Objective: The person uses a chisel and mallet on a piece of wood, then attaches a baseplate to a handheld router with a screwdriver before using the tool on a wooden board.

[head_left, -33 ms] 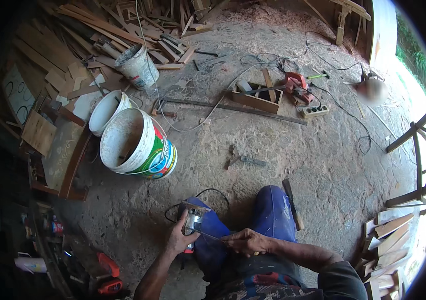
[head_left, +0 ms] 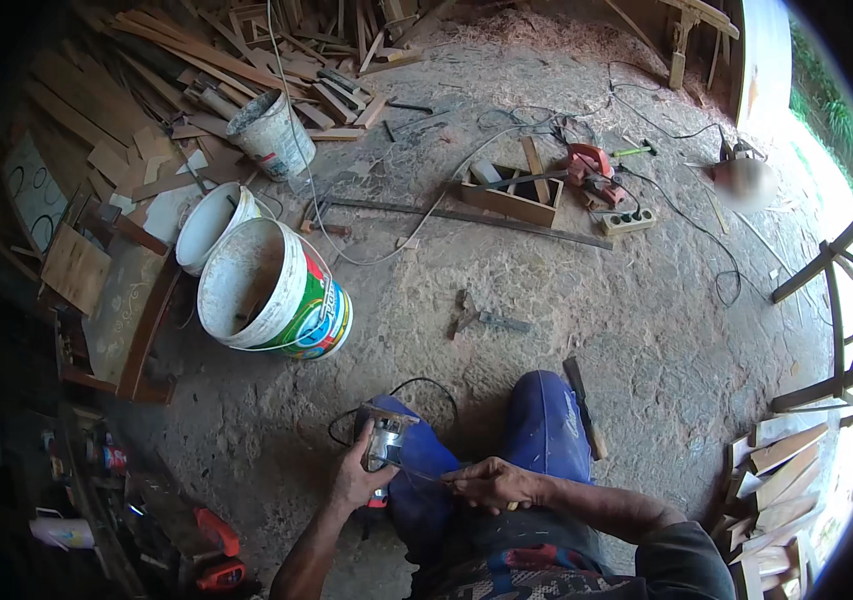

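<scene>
My left hand [head_left: 354, 474] is closed around a small handheld power router [head_left: 386, 438], silver-bodied with a flat base plate and a red end, above my left knee. In my right hand [head_left: 498, 485], the fingers are wrapped round a thin metal rod-like tool [head_left: 423, 474], whose far end reaches the router's body. Its handle is mostly hidden in the fist, and a bit of yellow shows under the fingers. A black cord [head_left: 454, 393] loops on the floor beyond the router.
White buckets [head_left: 321, 318] stand at left, by piled wood offcuts [head_left: 216, 60]. A long-bladed tool [head_left: 586, 405] lies beside my right knee. Ahead are a hammer-like tool [head_left: 486, 319], a wooden tool box [head_left: 511, 203], a red power tool [head_left: 594, 175] and a power strip [head_left: 628, 221].
</scene>
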`<state>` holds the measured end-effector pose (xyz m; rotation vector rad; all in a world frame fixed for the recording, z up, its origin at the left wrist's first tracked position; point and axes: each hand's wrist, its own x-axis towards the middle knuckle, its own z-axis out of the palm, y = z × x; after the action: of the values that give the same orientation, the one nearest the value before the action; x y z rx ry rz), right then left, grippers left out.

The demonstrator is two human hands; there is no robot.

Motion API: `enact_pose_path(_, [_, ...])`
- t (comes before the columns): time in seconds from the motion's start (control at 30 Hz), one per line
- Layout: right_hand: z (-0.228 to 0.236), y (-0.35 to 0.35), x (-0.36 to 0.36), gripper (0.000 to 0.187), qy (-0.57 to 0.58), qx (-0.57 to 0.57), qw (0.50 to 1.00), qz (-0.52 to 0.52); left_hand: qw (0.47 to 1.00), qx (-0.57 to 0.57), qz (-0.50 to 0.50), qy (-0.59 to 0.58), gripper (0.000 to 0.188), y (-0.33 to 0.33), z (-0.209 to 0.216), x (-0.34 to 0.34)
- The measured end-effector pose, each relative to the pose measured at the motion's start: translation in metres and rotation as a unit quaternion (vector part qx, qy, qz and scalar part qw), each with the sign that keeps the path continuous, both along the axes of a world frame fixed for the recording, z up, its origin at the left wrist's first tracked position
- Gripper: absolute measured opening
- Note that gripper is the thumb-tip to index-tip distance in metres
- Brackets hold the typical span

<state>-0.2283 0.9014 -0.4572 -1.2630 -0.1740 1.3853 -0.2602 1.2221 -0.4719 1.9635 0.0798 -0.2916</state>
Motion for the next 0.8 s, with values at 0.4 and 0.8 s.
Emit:
enact_pose_path(0.4, [-0.181,-0.171,0.065,0.026,-0.389,-0.486,0.741,-0.250,0.994,-0.021,0.101,0.020,0.124,-0.019,0.033,-0.026])
enact_pose_path(0.8, [-0.277,-0.194,0.027,0.042,-0.350,-0.593,0.654,-0.312,0.991,0.102,0.090,0.011,0.065,-0.004,0.028,-0.049])
